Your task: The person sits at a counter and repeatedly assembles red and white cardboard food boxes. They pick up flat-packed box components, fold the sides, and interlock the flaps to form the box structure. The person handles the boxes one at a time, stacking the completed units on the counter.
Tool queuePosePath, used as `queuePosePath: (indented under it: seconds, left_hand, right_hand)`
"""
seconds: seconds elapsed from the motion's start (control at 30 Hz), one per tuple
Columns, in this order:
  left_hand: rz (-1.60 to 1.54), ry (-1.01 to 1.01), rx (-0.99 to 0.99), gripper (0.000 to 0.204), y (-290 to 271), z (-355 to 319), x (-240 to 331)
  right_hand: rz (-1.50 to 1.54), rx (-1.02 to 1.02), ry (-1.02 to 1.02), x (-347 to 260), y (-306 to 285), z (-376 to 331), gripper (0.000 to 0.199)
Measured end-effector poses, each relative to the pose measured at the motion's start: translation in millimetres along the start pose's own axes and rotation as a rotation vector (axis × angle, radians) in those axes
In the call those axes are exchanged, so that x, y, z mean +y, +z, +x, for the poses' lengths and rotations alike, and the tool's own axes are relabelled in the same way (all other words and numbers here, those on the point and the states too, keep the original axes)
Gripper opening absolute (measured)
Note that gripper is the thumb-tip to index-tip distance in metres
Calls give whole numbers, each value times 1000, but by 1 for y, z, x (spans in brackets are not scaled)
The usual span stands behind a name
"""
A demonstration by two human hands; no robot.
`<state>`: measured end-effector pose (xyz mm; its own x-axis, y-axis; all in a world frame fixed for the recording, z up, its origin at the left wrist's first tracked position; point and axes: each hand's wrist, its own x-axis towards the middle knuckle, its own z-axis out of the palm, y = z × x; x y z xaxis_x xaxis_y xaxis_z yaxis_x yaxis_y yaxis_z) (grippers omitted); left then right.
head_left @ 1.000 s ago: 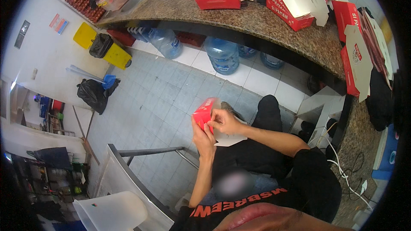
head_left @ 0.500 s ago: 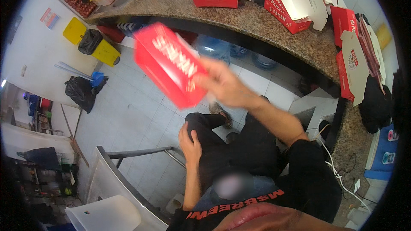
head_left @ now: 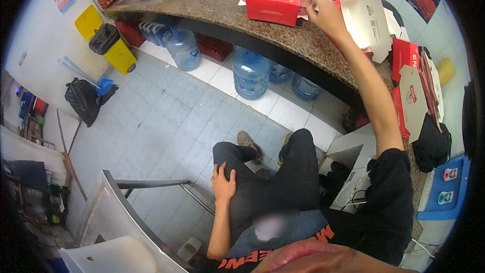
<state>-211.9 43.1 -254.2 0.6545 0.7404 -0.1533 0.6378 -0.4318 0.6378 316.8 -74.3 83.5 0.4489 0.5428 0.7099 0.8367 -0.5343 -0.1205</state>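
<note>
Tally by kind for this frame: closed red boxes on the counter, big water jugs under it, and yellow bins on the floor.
Closed red boxes: 2
Big water jugs: 4
Yellow bins: 1
Total: 7

Colours as I see them: red folded box (head_left: 273, 6) with white lettering, speckled brown granite counter (head_left: 222, 15), pale blue water jugs (head_left: 250, 73), yellow bin (head_left: 120, 55), black bag (head_left: 83, 100), my black trousers (head_left: 283, 182), light grey floor tiles (head_left: 166, 121).
</note>
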Motion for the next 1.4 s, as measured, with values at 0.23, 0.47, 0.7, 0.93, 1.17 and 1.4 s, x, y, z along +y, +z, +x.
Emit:
queuePosePath:
  seconds: [0.23, 0.47, 0.7, 0.93, 1.17, 1.4]
  left_hand:
    - [7, 13, 9, 53, -5, -1, 12]
    - [23, 21, 19, 51, -3, 5, 9]
    - [13, 201, 3, 43, -9, 23, 36]
    - [-235, 575, -28, 45, -32, 110, 178]
    - [86, 1277, 275, 63, -37, 242, 351]
    - [42, 1176, 202, 60, 1, 254, 380]
  right_hand:
    - [-121, -337, 84, 61, 108, -43, 50]
    - [-256, -302, 191, 45, 108, -35, 47]
    - [-240, -162, 162, 30, 83, -63, 52]
    - [-277, -205, 210, 54, 62, -100, 54]
    - [-286, -443, 416, 6, 25, -105, 73]
    - [-11, -443, 632, 29, -38, -146, 106]
